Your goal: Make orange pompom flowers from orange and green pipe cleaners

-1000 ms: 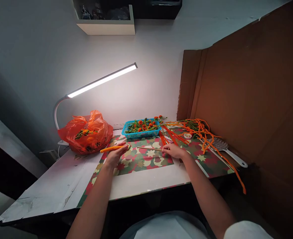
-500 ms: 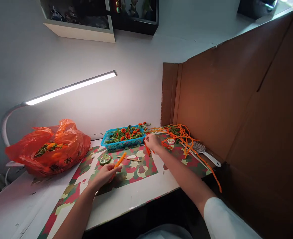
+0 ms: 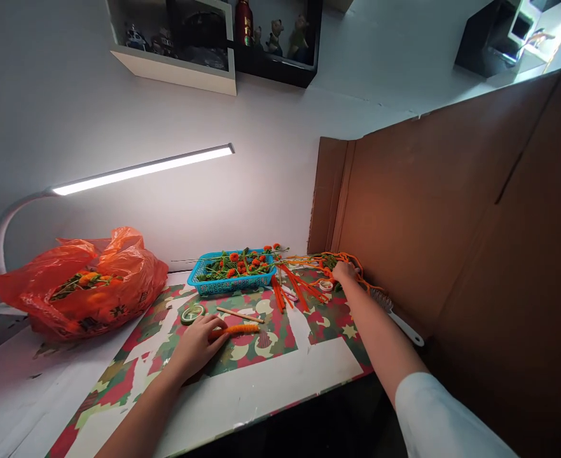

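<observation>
The left hand has its fingers curled closed on the orange rod, low over the table. The right hand is among orange cords; its fingers' grip cannot be told.

Sleeve on right arm: pale, whitish, plain, short, with a rounded hem and soft folds. Left hand, right hand and both forearms: bare.

Print on red bag and shelf bottle unreadable.
</observation>
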`<state>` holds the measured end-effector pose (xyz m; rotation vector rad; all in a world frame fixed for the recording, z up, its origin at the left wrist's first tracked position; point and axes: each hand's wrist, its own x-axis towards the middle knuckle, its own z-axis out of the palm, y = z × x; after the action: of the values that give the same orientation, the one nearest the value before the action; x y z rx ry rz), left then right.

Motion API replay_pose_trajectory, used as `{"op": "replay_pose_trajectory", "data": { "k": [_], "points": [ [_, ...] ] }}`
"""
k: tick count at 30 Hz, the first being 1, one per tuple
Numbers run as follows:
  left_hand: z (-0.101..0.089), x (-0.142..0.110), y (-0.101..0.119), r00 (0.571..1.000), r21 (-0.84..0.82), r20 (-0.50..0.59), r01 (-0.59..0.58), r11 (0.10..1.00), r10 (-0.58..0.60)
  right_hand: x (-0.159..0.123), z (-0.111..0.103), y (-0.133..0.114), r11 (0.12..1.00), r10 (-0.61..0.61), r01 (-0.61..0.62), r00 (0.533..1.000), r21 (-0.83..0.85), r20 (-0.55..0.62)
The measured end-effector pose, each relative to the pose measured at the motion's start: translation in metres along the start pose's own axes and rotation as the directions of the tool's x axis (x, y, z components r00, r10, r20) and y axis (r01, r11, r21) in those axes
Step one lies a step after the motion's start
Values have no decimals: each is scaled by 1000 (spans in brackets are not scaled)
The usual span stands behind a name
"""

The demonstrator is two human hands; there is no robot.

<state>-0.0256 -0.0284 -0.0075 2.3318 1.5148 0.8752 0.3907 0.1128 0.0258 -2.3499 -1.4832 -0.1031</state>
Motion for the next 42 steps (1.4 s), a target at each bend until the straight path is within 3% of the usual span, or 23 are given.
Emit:
{"op": "replay_pose_trajectory", "data": {
  "k": [4,8,14,15,17,19,21,25,27,29,31,36,39,42],
  "points": [
    [3,0,-10,999,61,-27,-19,998,21,1,3,-1,990,101,-101,995,97,10],
    [6,-1,-14,999,82,-15,-36,996,37,5,-4,4,959,144,-116,985,260,-93],
    [9,1,-16,999,91,-18,-47,995,49,46,-54,5,835,176,-10,952,550,-250],
    [9,2,-16,999,91,-18,-50,995,52,54,-64,4,794,179,34,941,607,-287],
    [10,2,-17,998,93,-23,-58,994,61,66,-80,0,509,167,242,914,826,-371],
    [11,2,-18,997,95,-32,-66,993,70,72,-90,0,342,133,330,910,880,-393],
    [11,2,-19,997,97,-38,-70,993,74,74,-96,2,289,94,352,915,890,-392],
    [11,1,-21,996,96,-45,-68,993,73,68,-102,5,335,92,360,907,871,-410],
    [11,2,-22,995,96,-66,-73,993,79,58,-107,0,360,69,364,908,859,-414],
    [10,2,-20,990,88,-101,-90,992,98,41,-110,-11,331,-13,356,928,874,-373],
    [8,2,-16,982,70,-149,-108,992,117,16,-110,-29,237,-118,277,960,931,-255],
    [1,6,11,967,-65,-244,-90,994,72,-68,-81,-82,4,-262,92,961,996,-88],
    [-1,17,31,988,-279,-156,-38,960,-6,-117,-53,-114,-72,-299,-1,954,997,-21],
    [1,27,44,998,-544,59,58,837,-31,-157,-24,-142,-134,-318,-81,947,988,34]
  ]
}}
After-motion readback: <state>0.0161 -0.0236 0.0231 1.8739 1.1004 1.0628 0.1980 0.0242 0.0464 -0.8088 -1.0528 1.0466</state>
